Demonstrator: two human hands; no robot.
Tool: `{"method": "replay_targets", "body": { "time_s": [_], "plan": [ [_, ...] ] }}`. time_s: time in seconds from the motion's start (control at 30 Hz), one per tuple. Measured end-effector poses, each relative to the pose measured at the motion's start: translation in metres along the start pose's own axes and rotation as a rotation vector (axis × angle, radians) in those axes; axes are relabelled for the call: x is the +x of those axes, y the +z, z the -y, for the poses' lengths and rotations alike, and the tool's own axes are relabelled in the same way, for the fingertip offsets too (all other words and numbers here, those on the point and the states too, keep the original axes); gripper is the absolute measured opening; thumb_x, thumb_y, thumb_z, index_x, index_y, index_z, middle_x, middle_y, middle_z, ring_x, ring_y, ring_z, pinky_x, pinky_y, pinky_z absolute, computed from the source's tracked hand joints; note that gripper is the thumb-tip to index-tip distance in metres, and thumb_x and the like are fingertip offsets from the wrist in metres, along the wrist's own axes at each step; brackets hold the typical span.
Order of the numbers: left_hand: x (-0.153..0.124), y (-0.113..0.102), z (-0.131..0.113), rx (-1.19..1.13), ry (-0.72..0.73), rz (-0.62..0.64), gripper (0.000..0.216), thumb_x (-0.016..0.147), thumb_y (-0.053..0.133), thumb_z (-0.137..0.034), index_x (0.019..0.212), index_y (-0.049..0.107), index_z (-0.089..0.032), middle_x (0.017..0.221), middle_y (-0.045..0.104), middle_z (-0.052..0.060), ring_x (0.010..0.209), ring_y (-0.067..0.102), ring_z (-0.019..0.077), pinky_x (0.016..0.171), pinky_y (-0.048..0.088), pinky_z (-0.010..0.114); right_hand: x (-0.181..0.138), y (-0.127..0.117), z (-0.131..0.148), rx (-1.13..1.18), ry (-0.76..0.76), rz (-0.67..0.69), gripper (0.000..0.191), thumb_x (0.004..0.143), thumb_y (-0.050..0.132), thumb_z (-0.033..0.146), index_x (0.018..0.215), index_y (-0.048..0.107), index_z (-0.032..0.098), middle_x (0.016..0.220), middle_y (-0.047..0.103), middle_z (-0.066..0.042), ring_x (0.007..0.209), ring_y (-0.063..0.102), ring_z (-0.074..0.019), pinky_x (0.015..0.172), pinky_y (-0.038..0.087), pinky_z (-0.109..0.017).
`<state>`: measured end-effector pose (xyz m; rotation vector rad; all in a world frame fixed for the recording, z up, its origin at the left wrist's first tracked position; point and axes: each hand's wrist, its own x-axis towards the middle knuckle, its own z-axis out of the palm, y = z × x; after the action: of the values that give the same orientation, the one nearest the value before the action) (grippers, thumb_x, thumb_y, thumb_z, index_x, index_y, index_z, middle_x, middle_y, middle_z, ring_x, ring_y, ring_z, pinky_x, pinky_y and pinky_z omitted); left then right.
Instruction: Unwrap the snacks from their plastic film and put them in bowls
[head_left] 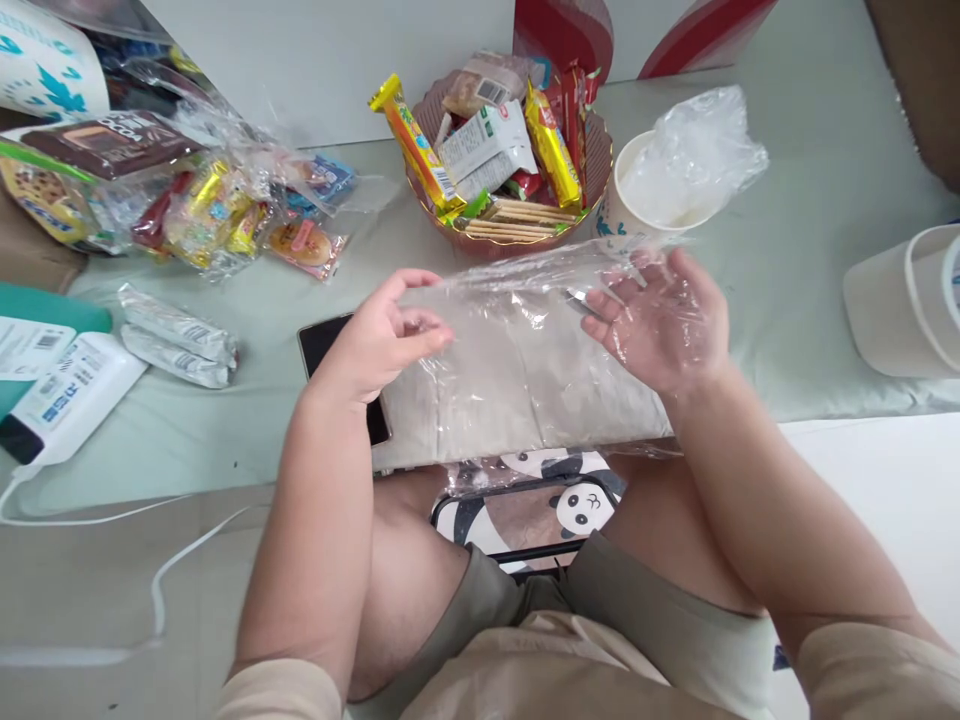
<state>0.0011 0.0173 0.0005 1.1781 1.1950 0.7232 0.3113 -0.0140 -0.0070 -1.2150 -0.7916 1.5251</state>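
A large clear plastic bag [517, 340] is stretched between my hands, above the front of the table. My left hand [382, 335] has its fingers curled at the bag's left edge, gripping the film. My right hand [660, 315] shows through the plastic, palm up with its fingers spread. Whether it is inside the bag or behind it, I cannot tell. Under my left wrist lies a dark phone [381, 420], partly covered by the hand. Beyond the bag stands a pinkish scalloped bowl [480, 240] full of wrapped snacks.
A paper cup [628, 175] with crumpled clear plastic [701, 150] stands right of the bowl. Snack packets [217, 210] crowd the back left. A white charger-like box [75, 395] with a cable lies at left, a white bin [892, 300] at right. A panda-printed item [517, 515] rests between my legs.
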Motion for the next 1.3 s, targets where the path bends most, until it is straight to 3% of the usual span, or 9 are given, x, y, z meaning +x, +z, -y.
{"method": "replay_targets", "body": {
  "time_s": [0.13,0.27,0.4,0.53,0.7,0.87,1.03,1.13,1.3],
  "plan": [
    [0.005,0.002,-0.005,-0.219,0.011,-0.177,0.058,0.069,0.080,-0.020,0.119,0.053,-0.030,0.075,0.065,-0.007,0.061,0.068,0.0136,0.058,0.054,0.025,-0.013,-0.003,-0.007,0.054,0.077,0.077,0.085,0.065,0.066,0.089,0.126,0.051,0.033,0.118,0.074,-0.009,0.104,0.074,-0.0320,0.081,0.061,-0.049],
    [0.007,0.000,-0.007,-0.349,-0.034,-0.364,0.056,0.074,0.082,-0.020,0.120,0.051,-0.032,0.075,0.067,-0.009,0.059,0.067,0.0090,0.053,0.049,0.019,-0.022,-0.005,-0.026,-0.260,0.056,0.115,0.098,0.069,0.087,0.054,0.150,0.039,0.028,0.091,0.075,-0.003,0.081,0.075,-0.0253,0.070,0.062,-0.042],
    [-0.004,-0.004,-0.007,-0.270,-0.144,-0.154,0.094,0.072,0.089,-0.035,0.147,0.032,-0.036,0.089,0.079,-0.001,0.070,0.078,0.0182,0.062,0.058,0.026,-0.021,-0.010,-0.036,-0.275,-0.094,-0.009,0.078,0.085,0.075,0.047,0.152,0.037,0.029,0.078,0.068,0.003,0.064,0.067,-0.0177,0.061,0.058,-0.034],
    [-0.015,-0.007,-0.005,-0.087,-0.135,0.016,0.122,0.066,0.091,-0.027,0.160,0.013,-0.034,0.077,0.078,-0.003,0.060,0.075,0.0199,0.057,0.055,0.028,-0.013,-0.020,-0.037,-0.238,-0.217,-0.113,0.069,0.090,0.067,0.046,0.150,0.034,0.037,0.076,0.064,0.006,0.061,0.063,-0.0152,0.057,0.055,-0.032],
    [-0.013,-0.008,-0.002,-0.114,0.331,-0.257,0.083,0.066,0.085,-0.018,0.137,0.047,-0.038,0.064,0.071,-0.010,0.052,0.065,0.0142,0.050,0.049,0.025,-0.014,-0.021,-0.034,-0.305,-0.349,-0.198,0.063,0.095,0.063,0.046,0.147,0.028,0.046,0.074,0.056,0.008,0.057,0.056,-0.0140,0.054,0.050,-0.029],
    [-0.013,-0.010,-0.004,-0.052,0.530,-0.361,0.010,0.077,0.080,-0.021,0.084,0.073,-0.024,0.069,0.072,-0.002,0.059,0.064,0.0102,0.058,0.053,0.024,-0.024,-0.012,-0.025,-0.222,-0.470,-0.237,0.020,0.095,0.065,0.044,0.101,0.050,0.032,0.073,0.055,0.004,0.053,0.049,-0.0123,0.049,0.044,-0.027],
    [-0.024,-0.013,-0.014,0.147,0.616,-0.354,0.036,0.070,0.080,-0.007,0.101,0.082,-0.025,0.081,0.068,-0.001,0.068,0.062,0.0114,0.061,0.051,0.026,-0.035,-0.007,-0.023,-0.423,-0.554,-0.190,0.033,0.088,0.069,0.055,0.112,0.064,0.033,0.083,0.057,-0.002,0.067,0.059,-0.0185,0.062,0.055,-0.038],
    [-0.031,-0.015,-0.024,0.395,0.703,-0.447,0.026,0.074,0.080,-0.007,0.094,0.083,-0.023,0.077,0.059,0.000,0.066,0.054,0.0112,0.062,0.048,0.028,-0.037,-0.004,-0.025,-0.632,-0.586,-0.199,0.044,0.084,0.076,0.050,0.125,0.067,0.035,0.082,0.054,-0.002,0.076,0.061,-0.0213,0.074,0.058,-0.043],
    [-0.042,-0.017,-0.037,0.612,0.914,-0.535,0.009,0.075,0.083,-0.016,0.077,0.081,-0.024,0.110,0.059,0.007,0.117,0.059,0.0238,0.100,0.052,0.039,-0.036,0.002,-0.026,-0.934,-0.789,-0.404,0.011,0.088,0.071,0.036,0.083,0.072,0.027,0.098,0.056,-0.009,0.101,0.062,-0.0274,0.090,0.056,-0.050]
  ]
}}
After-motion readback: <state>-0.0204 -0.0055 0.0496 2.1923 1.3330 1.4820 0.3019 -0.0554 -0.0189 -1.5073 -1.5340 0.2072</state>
